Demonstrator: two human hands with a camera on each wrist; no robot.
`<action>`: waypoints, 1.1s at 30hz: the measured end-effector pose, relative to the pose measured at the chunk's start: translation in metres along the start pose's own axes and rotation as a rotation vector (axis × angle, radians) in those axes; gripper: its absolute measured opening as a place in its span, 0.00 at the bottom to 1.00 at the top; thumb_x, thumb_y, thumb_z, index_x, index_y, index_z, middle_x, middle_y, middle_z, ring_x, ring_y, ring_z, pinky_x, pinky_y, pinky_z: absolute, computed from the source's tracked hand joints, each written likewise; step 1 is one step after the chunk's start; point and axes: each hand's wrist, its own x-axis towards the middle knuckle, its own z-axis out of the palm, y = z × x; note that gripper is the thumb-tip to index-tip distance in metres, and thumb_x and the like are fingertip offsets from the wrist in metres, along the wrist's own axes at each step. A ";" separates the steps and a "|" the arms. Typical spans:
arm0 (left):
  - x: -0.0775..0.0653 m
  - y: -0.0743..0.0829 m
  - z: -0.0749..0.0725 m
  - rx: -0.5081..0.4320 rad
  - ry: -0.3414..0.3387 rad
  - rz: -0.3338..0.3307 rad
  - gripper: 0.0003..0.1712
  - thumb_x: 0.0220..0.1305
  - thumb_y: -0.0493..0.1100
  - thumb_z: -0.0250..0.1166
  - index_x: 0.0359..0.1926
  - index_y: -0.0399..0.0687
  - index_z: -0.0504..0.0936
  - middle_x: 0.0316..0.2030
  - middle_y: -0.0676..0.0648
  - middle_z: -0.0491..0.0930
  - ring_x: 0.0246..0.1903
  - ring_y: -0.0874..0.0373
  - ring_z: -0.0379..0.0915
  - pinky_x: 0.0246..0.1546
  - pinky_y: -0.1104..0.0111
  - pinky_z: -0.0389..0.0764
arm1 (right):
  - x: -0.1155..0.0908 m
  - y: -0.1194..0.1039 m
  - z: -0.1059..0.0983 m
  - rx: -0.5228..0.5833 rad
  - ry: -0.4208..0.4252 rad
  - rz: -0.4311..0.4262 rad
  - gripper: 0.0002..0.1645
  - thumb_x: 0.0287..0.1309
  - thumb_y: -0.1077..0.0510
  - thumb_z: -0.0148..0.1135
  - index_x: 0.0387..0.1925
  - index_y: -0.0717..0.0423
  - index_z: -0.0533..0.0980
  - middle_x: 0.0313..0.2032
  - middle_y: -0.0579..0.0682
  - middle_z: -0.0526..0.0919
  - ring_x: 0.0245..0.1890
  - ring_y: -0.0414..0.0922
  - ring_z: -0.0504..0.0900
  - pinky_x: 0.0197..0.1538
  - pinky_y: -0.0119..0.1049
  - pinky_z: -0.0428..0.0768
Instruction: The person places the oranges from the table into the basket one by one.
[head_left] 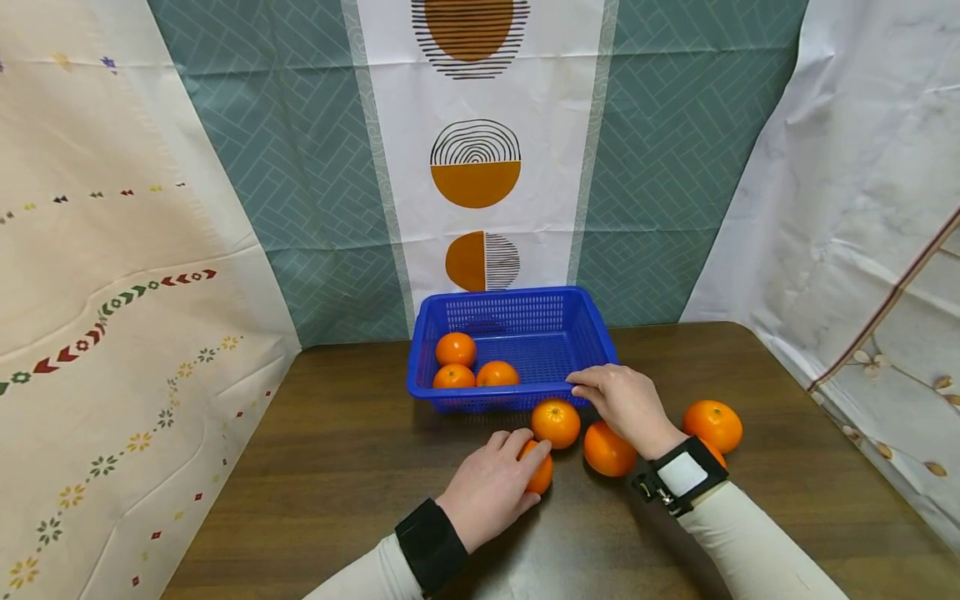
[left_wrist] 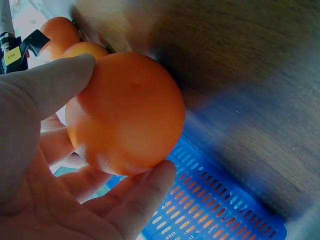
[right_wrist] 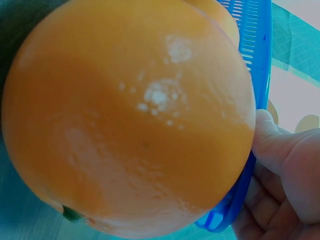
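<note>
My left hand grips an orange, with the thumb on one side and the fingertips curled under the other. This orange is in front of the blue plastic basket, left of the loose fruit. At the basket's front right, my right hand pinches the rim, thumb outside and fingers over it. Three oranges lie inside the basket at its left. Just outside its front wall is another orange. Under the right hand sits one more orange, and a large orange fills most of the right wrist view.
To the right of the right wrist stands an orange, with another partly hidden behind the wristband. The brown wooden table carries everything. Patterned cloths hang behind the basket and along both sides.
</note>
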 end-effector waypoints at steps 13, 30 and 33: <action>-0.001 0.001 0.000 0.003 -0.001 -0.012 0.39 0.69 0.59 0.79 0.75 0.52 0.80 0.65 0.43 0.80 0.56 0.49 0.82 0.57 0.63 0.87 | 0.000 -0.001 0.000 0.004 -0.001 0.002 0.12 0.70 0.59 0.76 0.53 0.54 0.91 0.48 0.52 0.94 0.49 0.55 0.92 0.54 0.57 0.89; -0.001 0.000 0.000 0.000 0.001 -0.008 0.39 0.69 0.59 0.80 0.75 0.52 0.80 0.65 0.44 0.80 0.56 0.49 0.82 0.57 0.63 0.87 | 0.000 -0.001 0.000 0.004 0.001 0.002 0.13 0.69 0.59 0.76 0.53 0.54 0.91 0.48 0.52 0.94 0.50 0.56 0.92 0.54 0.58 0.89; -0.002 -0.001 0.000 -0.011 0.007 -0.001 0.39 0.69 0.58 0.80 0.74 0.51 0.80 0.65 0.44 0.80 0.56 0.49 0.82 0.57 0.63 0.87 | 0.000 -0.002 -0.001 0.006 0.002 0.001 0.12 0.70 0.60 0.76 0.53 0.54 0.91 0.48 0.52 0.94 0.49 0.55 0.92 0.54 0.58 0.89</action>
